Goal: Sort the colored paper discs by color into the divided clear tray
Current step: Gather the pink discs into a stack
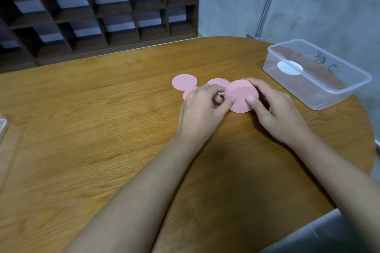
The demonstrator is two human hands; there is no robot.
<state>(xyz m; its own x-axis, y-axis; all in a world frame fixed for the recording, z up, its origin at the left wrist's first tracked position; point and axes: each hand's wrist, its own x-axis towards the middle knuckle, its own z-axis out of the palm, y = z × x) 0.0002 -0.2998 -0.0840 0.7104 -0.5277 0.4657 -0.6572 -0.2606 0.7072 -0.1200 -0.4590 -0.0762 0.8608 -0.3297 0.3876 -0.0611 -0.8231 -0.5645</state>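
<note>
- At the middle of the desk (102,129), the left hand (199,113) and right hand (275,113) pinch a pink disc stack (240,94) between their fingers (255,107).
- Loose pink discs (184,81) lie just left of it; the clear tray (349,92), well to the right, holds a white disc (290,66).
- The step looks like gathering pinks; next, probably add the loose ones, then tray them.

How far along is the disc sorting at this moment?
Done: white discs lie in the clear tray. In hand: the left hand and right hand grip a pink stack between them. Left: at least three loose pink discs lie on the table, and no pink shows in the tray.
</note>
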